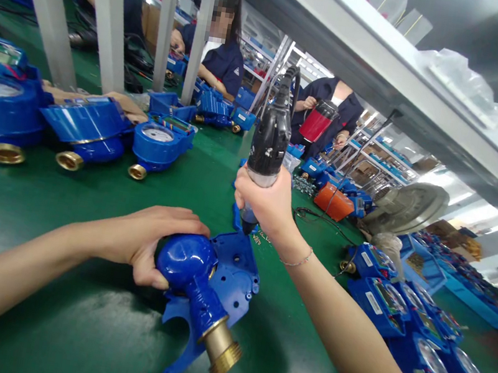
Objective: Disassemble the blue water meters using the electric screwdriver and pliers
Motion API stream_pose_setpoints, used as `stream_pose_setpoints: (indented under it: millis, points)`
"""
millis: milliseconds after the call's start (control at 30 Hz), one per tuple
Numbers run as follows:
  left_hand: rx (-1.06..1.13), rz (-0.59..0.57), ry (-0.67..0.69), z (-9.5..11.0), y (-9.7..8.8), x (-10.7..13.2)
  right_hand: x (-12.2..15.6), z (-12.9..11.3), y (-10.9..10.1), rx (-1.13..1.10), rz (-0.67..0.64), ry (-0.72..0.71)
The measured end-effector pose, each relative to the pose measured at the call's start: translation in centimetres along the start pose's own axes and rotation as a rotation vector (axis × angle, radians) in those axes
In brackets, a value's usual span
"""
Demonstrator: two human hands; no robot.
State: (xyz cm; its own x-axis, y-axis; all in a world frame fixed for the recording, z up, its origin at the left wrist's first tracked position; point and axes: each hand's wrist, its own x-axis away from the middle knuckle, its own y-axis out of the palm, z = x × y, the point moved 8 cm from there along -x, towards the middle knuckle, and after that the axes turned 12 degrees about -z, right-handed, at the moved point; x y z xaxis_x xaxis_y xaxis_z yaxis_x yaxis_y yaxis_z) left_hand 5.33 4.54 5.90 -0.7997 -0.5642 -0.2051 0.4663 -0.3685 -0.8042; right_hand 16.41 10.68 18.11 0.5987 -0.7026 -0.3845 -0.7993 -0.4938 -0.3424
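**Screwdriver set on an upturned meter at a crowded bench**

The water meter (pixel 191 269) lies on the green bench (pixel 62 201), at the centre and close to the person. The left hand (pixel 150 240) cups its rounded blue body, fingers curled over the top and thumb pressed against the side. The right hand (pixel 265 205) is closed in a fist round the lower barrel of the electric screwdriver (pixel 269 142). The tool stands nearly upright, cord end up, tip down at the far edge of the meter's blue plastic housing (pixel 238 273).

Three more blue meters (pixel 158 144) sit in a row at the far left, their brass ends towards the camera. A dense row of meters (pixel 400 305) fills the right side, well apart from the hands. Behind the screwdriver are a pile of screws (pixel 303 186), an orange case (pixel 334 201) and a fan (pixel 409 205). A metal shelf (pixel 391 64) crosses overhead. Across the bench a co-worker holds a red jug (pixel 318 120).

Yellow marks on the bench by the right wrist and the white labels on the right-hand meters are too small to read.

The meter's long axis runs from the round body down and right, its brass threaded fitting (pixel 223 349) pointing towards the camera.
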Motion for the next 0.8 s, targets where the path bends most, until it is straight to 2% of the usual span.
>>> stream_pose_setpoints:
  millis: [400, 567, 667, 800]
  points:
    - [-0.011, -0.001, 0.043, 0.6, 0.0, -0.1, 0.0, -0.6, -0.1, -0.047, -0.042, -0.004]
    - [-0.010, -0.029, 0.048, 1.2, 0.2, -0.3, 0.9, -4.6, -0.5, -0.146, -0.011, -0.144]
    - [0.005, -0.026, 0.054, 1.4, 0.1, -0.3, 1.4, -6.7, 0.6, -0.178, -0.024, -0.172]
    - [-0.029, -0.014, 0.075, 1.8, -0.1, -0.2, 1.4, -6.6, 2.7, -0.196, -0.024, -0.134]
